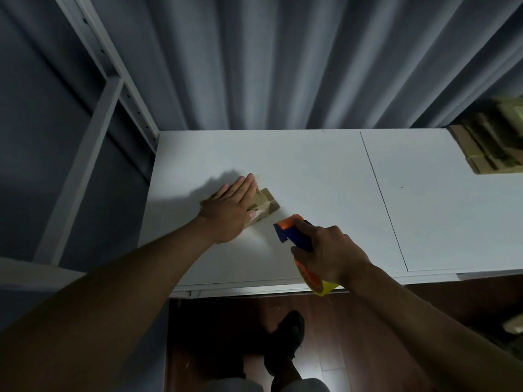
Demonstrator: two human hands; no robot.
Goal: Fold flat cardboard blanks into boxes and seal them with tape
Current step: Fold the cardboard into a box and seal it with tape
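Observation:
A small brown cardboard box [266, 203] lies on the white table [311, 171], left of the middle. My left hand [230, 209] presses flat on top of it with straight fingers and covers most of it. A strip of tape shows on the box's right part. My right hand [329, 251] grips an orange and blue tape dispenser [291, 229] with a yellow tape roll, just right of the box and a little nearer to me. The dispenser's head points at the box but stands apart from it.
A stack of flat cardboard blanks [492, 142] sits at the table's far right edge. Grey curtains hang behind the table. A white metal shelf frame [113, 89] stands at the left. My foot [285, 338] is on the wooden floor below the table's front edge.

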